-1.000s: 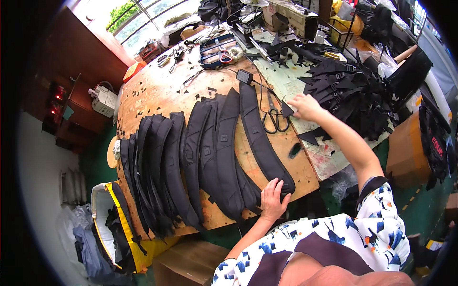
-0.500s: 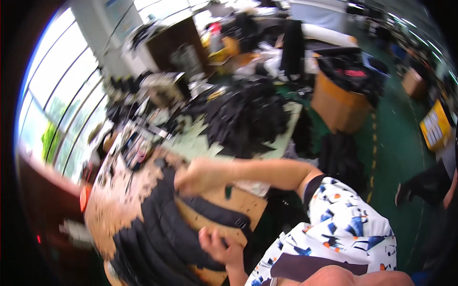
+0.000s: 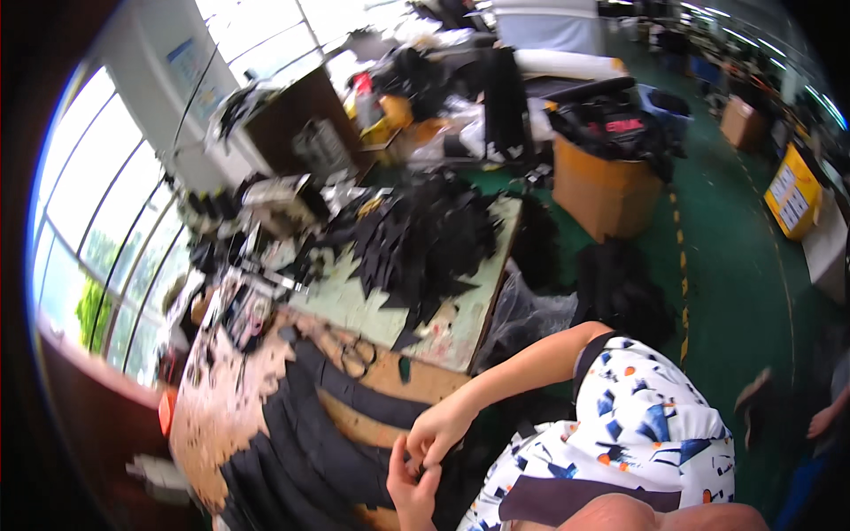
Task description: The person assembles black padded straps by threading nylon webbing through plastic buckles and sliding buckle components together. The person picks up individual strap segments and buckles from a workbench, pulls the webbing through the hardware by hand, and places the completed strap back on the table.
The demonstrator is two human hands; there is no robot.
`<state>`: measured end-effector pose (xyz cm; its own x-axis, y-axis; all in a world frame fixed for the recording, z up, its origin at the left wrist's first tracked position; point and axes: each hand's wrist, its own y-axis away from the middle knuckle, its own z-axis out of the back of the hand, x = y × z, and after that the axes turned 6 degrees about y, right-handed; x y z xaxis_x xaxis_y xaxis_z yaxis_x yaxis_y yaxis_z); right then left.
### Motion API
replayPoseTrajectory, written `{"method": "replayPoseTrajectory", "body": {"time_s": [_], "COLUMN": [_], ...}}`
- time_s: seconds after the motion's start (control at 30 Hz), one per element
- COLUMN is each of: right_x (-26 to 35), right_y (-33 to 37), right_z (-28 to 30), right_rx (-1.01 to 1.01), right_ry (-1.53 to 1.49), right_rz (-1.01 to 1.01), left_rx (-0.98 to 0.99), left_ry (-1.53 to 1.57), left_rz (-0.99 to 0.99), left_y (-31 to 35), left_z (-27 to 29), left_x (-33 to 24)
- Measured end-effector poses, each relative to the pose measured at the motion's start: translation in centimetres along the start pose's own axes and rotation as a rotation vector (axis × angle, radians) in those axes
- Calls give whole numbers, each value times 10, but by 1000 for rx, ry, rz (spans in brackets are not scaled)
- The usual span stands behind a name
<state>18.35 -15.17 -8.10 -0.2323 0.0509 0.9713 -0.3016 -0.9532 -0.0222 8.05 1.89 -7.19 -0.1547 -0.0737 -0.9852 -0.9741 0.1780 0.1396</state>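
Note:
Both my hands meet beside the near right edge of the work board, over dark fabric. My right hand [image 3: 441, 430] reaches in from the right with its fingers curled into a pinch. Just below it, my left hand [image 3: 413, 487] comes up from the lower edge, thumb and fingers drawn together and touching the right. What they pinch is hidden. A long black fabric strip [image 3: 363, 392] runs across the board and ends under my right hand. Beside it, overlapping black fabric pieces [image 3: 301, 442] lie fanned out. Scissors [image 3: 359, 356] rest near the far edge.
The worn brown board [image 3: 208, 416] adjoins a pale table [image 3: 350, 305] piled with black cut pieces [image 3: 425, 230]. Clear plastic sheeting [image 3: 527, 305] hangs by its side. Farther right stands a cardboard box [image 3: 602, 190] under a black bag [image 3: 611, 128]. Another person's hand shows at far right.
My right hand has come back toward me from the far part of the strip to join my left hand. The left fingers have closed. My view has shifted slightly.

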Motion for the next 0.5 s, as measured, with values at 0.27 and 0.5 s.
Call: {"method": "replayPoseTrajectory", "body": {"time_s": [0.27,0.5], "right_x": [6,9], "right_y": [16,0], "right_z": [-18,-35], "right_rx": [-521,-484], "right_ry": [485,349], "right_rz": [114,107], "left_rx": [-72,-109], "left_ry": [413,336], "left_rz": [30,-29], "left_y": [-14,16], "left_z": [20,38], "left_x": [4,16]}}
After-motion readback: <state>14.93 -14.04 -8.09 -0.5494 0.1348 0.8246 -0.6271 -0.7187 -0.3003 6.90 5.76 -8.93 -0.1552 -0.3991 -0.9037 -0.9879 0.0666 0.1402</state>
